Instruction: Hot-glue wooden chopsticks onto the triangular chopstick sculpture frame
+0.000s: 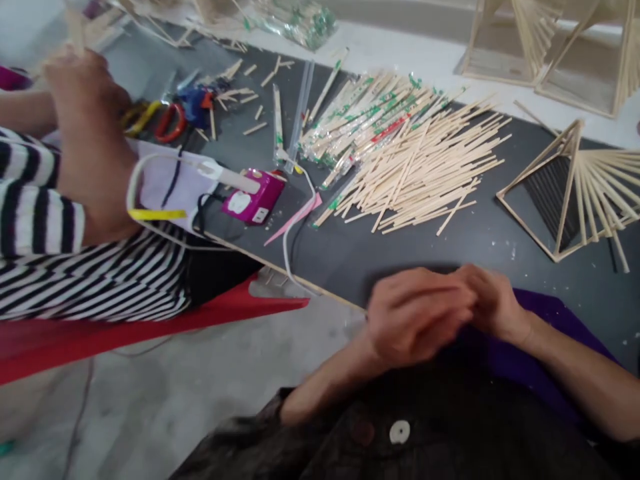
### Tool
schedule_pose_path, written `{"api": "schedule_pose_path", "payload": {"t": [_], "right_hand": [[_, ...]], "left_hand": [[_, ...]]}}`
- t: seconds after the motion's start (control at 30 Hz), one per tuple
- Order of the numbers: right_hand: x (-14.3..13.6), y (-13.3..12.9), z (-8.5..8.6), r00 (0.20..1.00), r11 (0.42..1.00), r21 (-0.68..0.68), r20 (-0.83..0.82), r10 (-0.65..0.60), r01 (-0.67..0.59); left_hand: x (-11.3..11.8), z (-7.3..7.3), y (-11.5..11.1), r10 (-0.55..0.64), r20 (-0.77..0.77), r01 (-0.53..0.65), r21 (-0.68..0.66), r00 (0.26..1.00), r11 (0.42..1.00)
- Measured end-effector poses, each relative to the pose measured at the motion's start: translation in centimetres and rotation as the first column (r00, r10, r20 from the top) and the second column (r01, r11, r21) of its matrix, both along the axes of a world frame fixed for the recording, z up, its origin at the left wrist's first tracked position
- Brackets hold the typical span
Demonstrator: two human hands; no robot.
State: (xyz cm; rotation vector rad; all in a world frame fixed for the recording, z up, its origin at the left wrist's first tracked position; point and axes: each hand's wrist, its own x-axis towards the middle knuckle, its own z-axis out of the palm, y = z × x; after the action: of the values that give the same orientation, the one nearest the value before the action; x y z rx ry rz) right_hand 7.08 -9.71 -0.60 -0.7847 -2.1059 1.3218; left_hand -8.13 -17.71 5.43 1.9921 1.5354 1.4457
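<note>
My left hand (423, 317) and my right hand (493, 300) meet at the near edge of the dark table (345, 260), in front of my body. The fingers of both are curled and pressed together, and the left one is blurred. Anything between them is hidden or too small to name. Beyond my hands lies a loose pile of thin wooden sticks (415, 177), with wrapped sticks (360, 113) behind it. To the right stands a frame of glued sticks (565, 193) with a fanned side.
At the left, a person in striped sleeves (40, 200) works near scissors (170, 123). A magenta box (254, 195), a white cable (287, 250) and a pink strip (295, 219) lie between us. More stick frames (585, 100) stand at the back right.
</note>
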Motion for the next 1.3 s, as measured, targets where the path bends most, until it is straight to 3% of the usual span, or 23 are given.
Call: {"api": "schedule_pose_path", "payload": {"t": [0.03,0.07,0.13,0.23,0.3,0.37,0.43,0.53,0.63,0.7,0.8,0.9,1.0,1.1,1.2,1.3], "right_hand": [[0.1,0.2,0.0,1.0,1.0,-0.012,-0.002,0.017,-0.017],[0.1,0.4,-0.1,1.0,0.999,-0.026,-0.001,0.021,-0.021],[0.2,0.8,-0.3,1.0,0.998,-0.066,0.004,0.008,-0.008],[0.2,1.1,-0.4,0.999,0.996,-0.089,0.017,0.033,-0.031],[0.2,1.1,-0.3,0.999,0.997,-0.056,0.027,0.044,-0.043],[0.2,0.9,-0.1,0.998,0.999,0.0,0.055,0.042,-0.042],[0.3,0.8,0.0,0.995,0.996,0.067,0.093,0.047,-0.054],[0.3,0.8,0.1,0.99,0.989,0.129,0.13,0.053,-0.07],[0.3,0.9,0.0,0.99,0.983,0.17,0.135,0.043,-0.066],[0.1,0.9,0.0,0.99,0.976,0.209,0.139,0.035,-0.064],[-0.3,0.6,-0.2,0.989,0.961,0.274,0.147,0.008,-0.049],[-0.8,0.4,-0.3,0.984,0.947,0.318,0.177,-0.015,-0.042],[-0.7,0.6,-0.1,0.977,0.93,0.359,0.213,0.006,-0.084],[0.1,1.0,1.2,0.981,0.902,0.426,0.193,-0.006,-0.078],[1.2,0.4,2.7,0.987,0.871,0.485,0.158,0.002,-0.08],[1.5,-0.7,2.8,0.979,0.859,0.5,0.205,0.002,-0.107]], "left_hand": [[-0.8,-0.4,-1.5,0.184,-0.003,-0.184,-0.08,0.983,0.98],[-1.4,-1.0,-3.0,0.35,0.011,-0.343,-0.17,0.937,0.924],[-2.3,-2.8,-6.1,0.56,0.092,-0.496,-0.362,0.823,0.789],[-2.3,-6.5,-10.1,0.65,0.192,-0.39,-0.663,0.736,0.638],[-1.5,-9.1,-11.6,0.725,0.256,-0.334,-0.756,0.64,0.562],[-0.6,-11.2,-12.3,0.792,0.399,-0.272,-0.786,0.461,0.555],[0.0,-12.6,-12.3,0.799,0.521,-0.216,-0.779,0.301,0.589],[-0.2,-13.8,-12.0,0.742,0.642,-0.185,-0.719,0.193,0.67],[-1.7,-14.9,-11.8,0.661,0.72,-0.16,-0.641,0.213,0.75],[-3.0,-15.6,-11.8,0.63,0.733,-0.09,-0.631,0.258,0.771],[-4.4,-15.8,-12.0,0.644,0.679,0.0,-0.688,0.352,0.726],[-5.2,-14.3,-12.2,0.65,0.543,-0.006,-0.765,0.532,0.644],[-5.4,-11.7,-11.8,0.651,0.382,-0.167,-0.768,0.656,0.618],[-5.1,-10.0,-10.9,0.673,0.316,-0.351,-0.664,0.668,0.66],[-4.8,-9.8,-10.2,0.662,0.335,-0.435,-0.546,0.67,0.716],[-4.5,-10.2,-9.8,0.665,0.346,-0.466,-0.506,0.662,0.726]]}}
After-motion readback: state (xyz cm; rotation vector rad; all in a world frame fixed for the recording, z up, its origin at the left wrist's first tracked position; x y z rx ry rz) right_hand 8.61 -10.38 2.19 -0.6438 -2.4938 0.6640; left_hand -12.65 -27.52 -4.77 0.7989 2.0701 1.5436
